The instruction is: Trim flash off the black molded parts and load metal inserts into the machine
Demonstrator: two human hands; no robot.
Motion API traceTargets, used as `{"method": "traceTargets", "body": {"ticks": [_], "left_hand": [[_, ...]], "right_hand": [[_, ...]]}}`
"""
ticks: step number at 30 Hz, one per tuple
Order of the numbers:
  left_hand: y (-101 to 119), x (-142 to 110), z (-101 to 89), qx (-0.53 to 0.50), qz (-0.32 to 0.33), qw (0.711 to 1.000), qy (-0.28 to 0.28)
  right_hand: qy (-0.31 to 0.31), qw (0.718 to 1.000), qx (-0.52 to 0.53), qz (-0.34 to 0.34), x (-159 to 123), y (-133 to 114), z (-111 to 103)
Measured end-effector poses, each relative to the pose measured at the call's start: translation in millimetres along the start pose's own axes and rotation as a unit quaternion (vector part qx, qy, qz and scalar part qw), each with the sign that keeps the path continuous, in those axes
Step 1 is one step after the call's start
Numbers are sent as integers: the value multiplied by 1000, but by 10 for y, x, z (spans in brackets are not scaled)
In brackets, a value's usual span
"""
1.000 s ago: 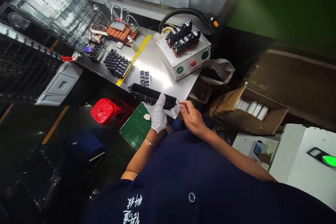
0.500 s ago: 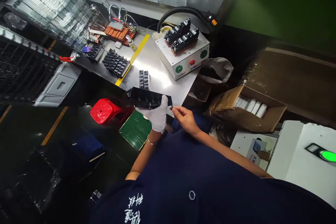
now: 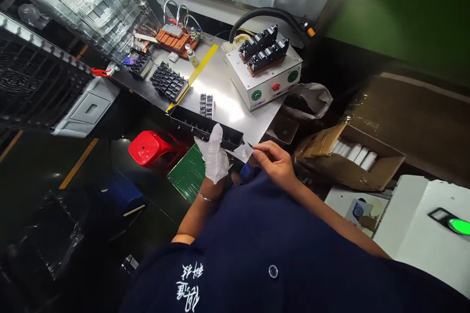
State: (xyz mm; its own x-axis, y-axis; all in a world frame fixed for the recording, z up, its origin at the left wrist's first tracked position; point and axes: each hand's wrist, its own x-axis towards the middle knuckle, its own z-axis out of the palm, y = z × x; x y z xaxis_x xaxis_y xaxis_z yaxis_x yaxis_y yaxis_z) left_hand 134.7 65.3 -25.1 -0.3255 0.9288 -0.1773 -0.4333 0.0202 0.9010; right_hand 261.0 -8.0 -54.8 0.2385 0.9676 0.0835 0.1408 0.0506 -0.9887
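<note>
In a white glove, my left hand (image 3: pixel 213 154) grips a long black plastic housing (image 3: pixel 194 121) from below, thumb over its near side. The housing is tilted so that its hollow inside and the row of small pegs along its edge show. My bare right hand (image 3: pixel 276 159) is closed in a pinch just right of the housing's end, apart from it. A small thin dark piece (image 3: pixel 250 145) sticks out from its fingertips; its kind is too small to tell. Beyond the housing, a small block of black parts (image 3: pixel 206 105) lies on the metal table (image 3: pixel 235 102).
A white control box (image 3: pixel 244 89) with buttons carries two black assemblies (image 3: pixel 270 56). More black parts (image 3: pixel 169 82) and an orange fixture (image 3: pixel 174 40) stand further left. A red stool (image 3: pixel 144 148) is below the table, and an open carton (image 3: pixel 323 149) stands to the right.
My right hand has drawn away to the right from the housing's end. The housing has turned, so its hollow inside now shows. The camera view has shifted slightly.
</note>
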Motion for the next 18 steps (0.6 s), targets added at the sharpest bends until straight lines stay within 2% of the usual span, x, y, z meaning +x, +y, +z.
{"method": "traceTargets", "body": {"ticks": [2,4,12,16,18], "left_hand": [[-51,-63,8,18,-6,1000,0],[-75,-81,-7,26,6,1000,-1],[-99,-95,-36,43,53,998,-6],[-35,-227,-31,47,26,998,-15],[34,-310,-31,43,-41,997,-50]], "right_hand": [[-3,999,-16,-50,-8,-70,-25],[-5,997,-17,-71,-14,-75,-34],[-16,997,-3,-77,-29,0,-36],[15,999,-24,-42,44,131,-101],[47,998,-44,-2,89,209,-156]]}}
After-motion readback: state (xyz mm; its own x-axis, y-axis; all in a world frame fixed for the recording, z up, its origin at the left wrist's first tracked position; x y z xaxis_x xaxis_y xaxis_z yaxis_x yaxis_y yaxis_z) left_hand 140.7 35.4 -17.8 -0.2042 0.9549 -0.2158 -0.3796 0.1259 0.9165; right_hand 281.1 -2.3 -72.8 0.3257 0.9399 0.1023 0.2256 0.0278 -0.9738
